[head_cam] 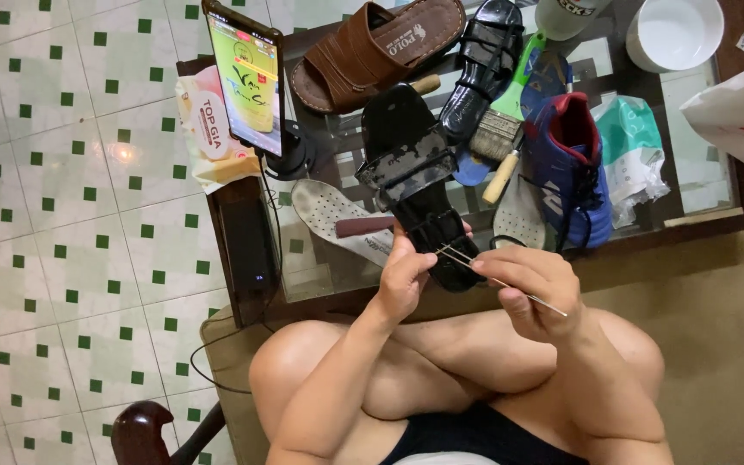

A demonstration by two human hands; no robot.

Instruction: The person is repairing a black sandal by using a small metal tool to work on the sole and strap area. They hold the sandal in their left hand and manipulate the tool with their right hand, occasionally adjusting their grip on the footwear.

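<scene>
Two bare hands work a worn black rubber sandal [419, 194] held over the glass-topped table [691, 202]: left hand [402, 280] clasps its stiff, light sole, right hand [536, 284] pinches a thin, slippery metal needle [497, 280] beside the strap.

Both forearms are bare, with no sleeves, watch or bracelet showing on either wrist. The left hand [405, 277] and the right hand [534, 284] wear no gloves and no rings that can be made out. The knees and thighs are bare too. Dark, nearly black shorts [475, 435] cover the lap at the bottom edge of the view.
</scene>
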